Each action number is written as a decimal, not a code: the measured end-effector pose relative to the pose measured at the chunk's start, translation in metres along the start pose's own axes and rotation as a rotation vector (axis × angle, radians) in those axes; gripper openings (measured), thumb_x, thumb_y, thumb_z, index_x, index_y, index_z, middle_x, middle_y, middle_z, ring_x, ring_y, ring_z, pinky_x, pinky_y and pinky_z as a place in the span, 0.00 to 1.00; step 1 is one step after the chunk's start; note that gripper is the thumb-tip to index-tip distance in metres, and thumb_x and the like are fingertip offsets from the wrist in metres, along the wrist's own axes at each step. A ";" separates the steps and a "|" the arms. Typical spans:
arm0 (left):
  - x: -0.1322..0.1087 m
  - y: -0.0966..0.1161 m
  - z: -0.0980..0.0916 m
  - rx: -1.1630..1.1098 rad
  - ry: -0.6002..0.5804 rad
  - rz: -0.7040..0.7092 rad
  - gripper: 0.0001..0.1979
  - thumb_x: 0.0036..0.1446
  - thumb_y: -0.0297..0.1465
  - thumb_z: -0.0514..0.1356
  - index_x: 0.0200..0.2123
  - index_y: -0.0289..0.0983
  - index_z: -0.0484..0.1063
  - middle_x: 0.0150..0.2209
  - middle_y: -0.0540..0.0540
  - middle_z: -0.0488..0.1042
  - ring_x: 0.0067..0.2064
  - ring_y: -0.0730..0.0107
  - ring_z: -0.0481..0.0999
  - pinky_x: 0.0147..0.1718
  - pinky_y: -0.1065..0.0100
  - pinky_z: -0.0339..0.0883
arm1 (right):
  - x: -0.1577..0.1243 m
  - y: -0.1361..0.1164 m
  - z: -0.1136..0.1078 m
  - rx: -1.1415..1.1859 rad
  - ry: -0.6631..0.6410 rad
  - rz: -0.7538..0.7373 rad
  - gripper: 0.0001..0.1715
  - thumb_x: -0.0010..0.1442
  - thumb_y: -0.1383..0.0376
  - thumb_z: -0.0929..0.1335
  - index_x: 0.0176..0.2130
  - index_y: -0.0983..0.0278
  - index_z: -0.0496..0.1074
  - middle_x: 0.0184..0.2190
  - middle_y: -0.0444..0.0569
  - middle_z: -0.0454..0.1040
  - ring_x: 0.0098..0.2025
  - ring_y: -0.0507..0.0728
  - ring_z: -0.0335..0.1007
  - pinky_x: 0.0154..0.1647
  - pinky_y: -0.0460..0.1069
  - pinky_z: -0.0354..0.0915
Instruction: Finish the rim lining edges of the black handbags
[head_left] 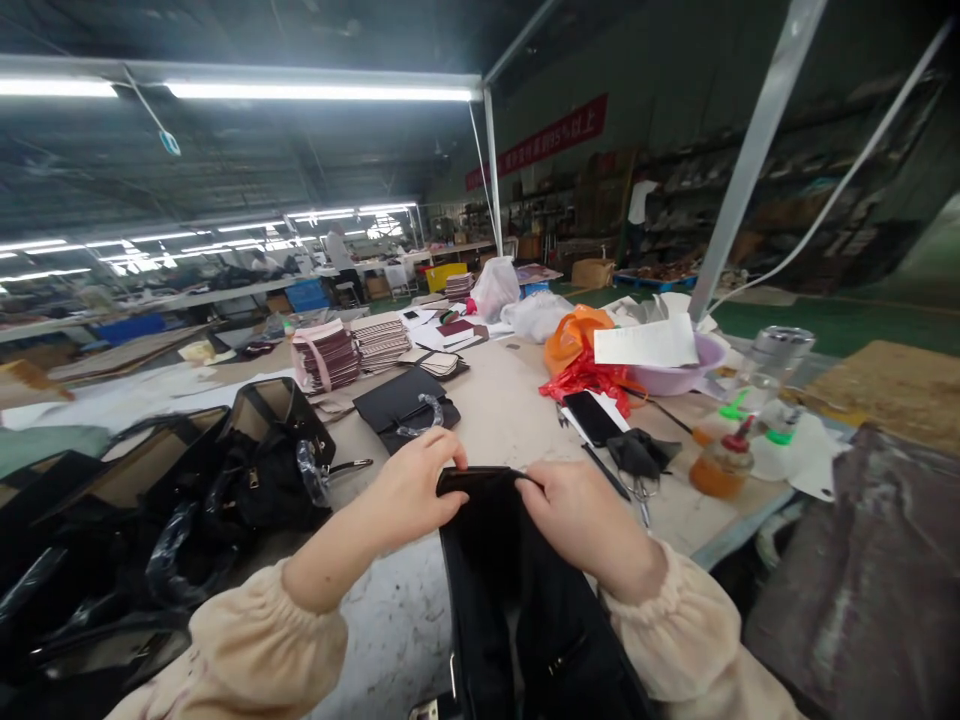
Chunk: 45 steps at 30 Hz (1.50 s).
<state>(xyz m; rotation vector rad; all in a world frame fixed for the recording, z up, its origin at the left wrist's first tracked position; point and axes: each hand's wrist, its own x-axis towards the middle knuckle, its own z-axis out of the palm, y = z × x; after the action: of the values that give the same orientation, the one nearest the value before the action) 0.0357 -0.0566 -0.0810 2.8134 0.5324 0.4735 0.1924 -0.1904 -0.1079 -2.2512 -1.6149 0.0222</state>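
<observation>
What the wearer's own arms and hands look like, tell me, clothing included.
The left sleeve and right sleeve are pale cream, loose and puffy, gathered and frilled at the ends. No glove, watch or ring shows on the left hand or right hand.

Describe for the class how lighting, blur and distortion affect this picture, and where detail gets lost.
Head view: the long tube light glares white, with haze around it; head view: the black bag swallows light, losing detail in its dark folds; head view: the far shelves are dim and soft; head view: the metal post slants strongly, probably wide-angle distortion.
</observation>
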 end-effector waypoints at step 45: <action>0.020 0.018 0.023 -0.023 -0.023 0.011 0.10 0.52 0.33 0.61 0.22 0.36 0.70 0.25 0.49 0.71 0.29 0.72 0.70 0.29 0.71 0.61 | 0.000 0.011 0.004 -0.062 0.000 0.005 0.18 0.61 0.60 0.60 0.26 0.62 0.72 0.24 0.47 0.75 0.27 0.53 0.68 0.26 0.48 0.50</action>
<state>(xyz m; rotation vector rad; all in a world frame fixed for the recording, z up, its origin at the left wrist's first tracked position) 0.0676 -0.0687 -0.0919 2.7974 0.5032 0.4457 0.2018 -0.1920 -0.1147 -2.3013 -1.6313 -0.0264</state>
